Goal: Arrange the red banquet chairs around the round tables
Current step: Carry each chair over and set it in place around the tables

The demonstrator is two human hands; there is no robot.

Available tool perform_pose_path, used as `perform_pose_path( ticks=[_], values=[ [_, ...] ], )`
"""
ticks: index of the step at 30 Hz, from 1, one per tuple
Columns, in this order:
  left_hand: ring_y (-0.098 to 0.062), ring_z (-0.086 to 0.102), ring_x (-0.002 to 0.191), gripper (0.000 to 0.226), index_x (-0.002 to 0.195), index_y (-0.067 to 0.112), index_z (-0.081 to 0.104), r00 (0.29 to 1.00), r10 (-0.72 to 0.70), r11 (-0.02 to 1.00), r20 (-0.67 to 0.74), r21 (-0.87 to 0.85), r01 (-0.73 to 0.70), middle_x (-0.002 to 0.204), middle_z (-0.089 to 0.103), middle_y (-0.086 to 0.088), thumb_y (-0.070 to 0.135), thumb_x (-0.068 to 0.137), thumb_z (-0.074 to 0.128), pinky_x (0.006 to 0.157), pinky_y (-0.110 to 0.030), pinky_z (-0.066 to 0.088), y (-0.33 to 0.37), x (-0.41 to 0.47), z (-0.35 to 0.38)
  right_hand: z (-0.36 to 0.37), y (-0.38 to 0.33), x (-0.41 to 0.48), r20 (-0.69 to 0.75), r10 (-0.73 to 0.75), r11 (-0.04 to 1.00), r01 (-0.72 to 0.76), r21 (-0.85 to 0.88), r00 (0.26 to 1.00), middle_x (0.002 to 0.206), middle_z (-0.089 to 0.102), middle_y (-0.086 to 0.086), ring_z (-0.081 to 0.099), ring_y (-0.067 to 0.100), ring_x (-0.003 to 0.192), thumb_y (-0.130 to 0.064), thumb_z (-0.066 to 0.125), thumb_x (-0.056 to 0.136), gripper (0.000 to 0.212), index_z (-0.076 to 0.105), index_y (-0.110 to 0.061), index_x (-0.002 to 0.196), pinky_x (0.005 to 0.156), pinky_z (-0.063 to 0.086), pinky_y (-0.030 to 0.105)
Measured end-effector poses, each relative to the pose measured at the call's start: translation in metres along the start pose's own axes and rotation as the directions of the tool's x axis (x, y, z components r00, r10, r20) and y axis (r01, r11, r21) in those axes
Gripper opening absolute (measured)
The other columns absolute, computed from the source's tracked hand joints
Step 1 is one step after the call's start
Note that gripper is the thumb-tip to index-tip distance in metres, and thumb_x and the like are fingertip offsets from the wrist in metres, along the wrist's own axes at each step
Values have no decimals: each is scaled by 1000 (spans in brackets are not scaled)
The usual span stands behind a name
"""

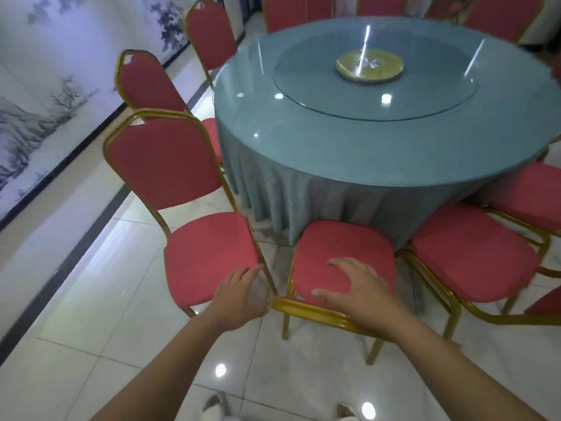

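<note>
Two open hands meet the nearest red padded, gold-framed banquet chair just beside the round blue-clothed table, right hand splayed over its back rail, left hand at the rail's end; gripping it evenly should keep it square.

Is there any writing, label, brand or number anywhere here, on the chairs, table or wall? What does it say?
None. The red padded chairs with gold metal frames, the round table draped in blue-grey cloth, the gold disc on its glass turntable and the ink-landscape wall mural show no words, labels or numbers.
</note>
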State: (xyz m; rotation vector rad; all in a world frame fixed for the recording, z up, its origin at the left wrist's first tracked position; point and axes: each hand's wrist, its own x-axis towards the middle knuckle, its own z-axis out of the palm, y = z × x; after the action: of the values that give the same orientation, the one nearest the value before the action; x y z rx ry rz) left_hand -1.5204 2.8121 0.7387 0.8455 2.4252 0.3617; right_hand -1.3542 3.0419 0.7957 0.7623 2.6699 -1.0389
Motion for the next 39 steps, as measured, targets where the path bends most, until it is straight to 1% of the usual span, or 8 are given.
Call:
perform_pose_path(
  ticks=[4, 12, 17, 22, 25, 31, 35, 39],
  values=[
    [-26, 24, 143, 94, 153, 38, 15, 994, -98, 993, -48, -78, 94, 158, 21, 2, 52, 79, 72, 116, -49, 25, -90, 1, -44, 53, -75, 45, -33, -17, 994, 14, -105, 999, 152, 36, -9, 29, 21, 141, -74, 57, 75, 80, 38, -38, 145, 113, 26, 46],
    [-26, 25, 143, 93, 153, 33, 18, 979, -167, 971, -118, -192, 142, 158, 24, 0, 46, 80, 74, 116, -49, 29, -272, -12, -154, 152, -250, 114, -62, 6, 995, -12, -100, 998, 151, 41, -2, 38, 25, 136, -72, 60, 78, 85, 36, -29, 148, 110, 34, 41],
    [-23, 34, 139, 74, 150, 28, 30, 949, -209, 920, -237, -377, 109, 155, 35, -1, 37, 88, 68, 111, -41, 33, -349, -8, -216, 190, -337, 157, -103, -1, 974, -22, -224, 995, 149, 42, -1, 39, 25, 136, -66, 60, 82, 79, 37, -29, 148, 109, 36, 43],
    [-20, 29, 142, 75, 151, 31, 26, 956, -202, 892, -215, -443, 89, 157, 29, 3, 38, 88, 65, 114, -40, 30, -417, 13, -250, 226, -397, 227, -64, 17, 995, -11, 94, 998, 144, 49, 3, 50, 23, 128, -53, 71, 79, 77, 43, -22, 143, 103, 45, 46],
    [-20, 25, 143, 77, 151, 34, 23, 961, -208, 895, -182, -432, 112, 158, 25, 4, 35, 87, 65, 115, -39, 29, -462, 40, -278, 243, -440, 302, -103, 97, 954, -63, 293, 990, 149, 42, 5, 47, 24, 131, -49, 75, 78, 87, 33, -21, 148, 105, 43, 43],
    [-21, 23, 143, 76, 153, 32, 21, 963, -235, 914, -133, -368, 172, 157, 25, 1, 28, 88, 62, 111, -35, 29, -545, 93, -366, 248, -554, 473, -68, 287, 716, -167, 677, 955, 156, 30, 9, 36, 31, 140, -50, 85, 67, 123, 6, -20, 156, 113, 33, 48],
    [-19, 25, 142, 71, 151, 34, 23, 958, -245, 923, -152, -338, 182, 156, 28, 3, 28, 91, 61, 110, -33, 29, -604, 111, -423, 249, -627, 579, 12, 542, 509, -340, 791, 840, 158, 24, 11, 30, 35, 142, -62, 83, 61, 133, 5, -11, 156, 114, 26, 52],
    [-19, 27, 141, 69, 152, 32, 24, 953, -269, 913, -137, -353, 207, 155, 29, 2, 28, 93, 60, 108, -32, 31, -658, 120, -445, 282, -646, 650, 76, 588, 469, -417, 779, 805, 157, 29, 13, 32, 35, 142, -52, 71, 79, 98, 22, -8, 152, 112, 32, 47]
  ],
)
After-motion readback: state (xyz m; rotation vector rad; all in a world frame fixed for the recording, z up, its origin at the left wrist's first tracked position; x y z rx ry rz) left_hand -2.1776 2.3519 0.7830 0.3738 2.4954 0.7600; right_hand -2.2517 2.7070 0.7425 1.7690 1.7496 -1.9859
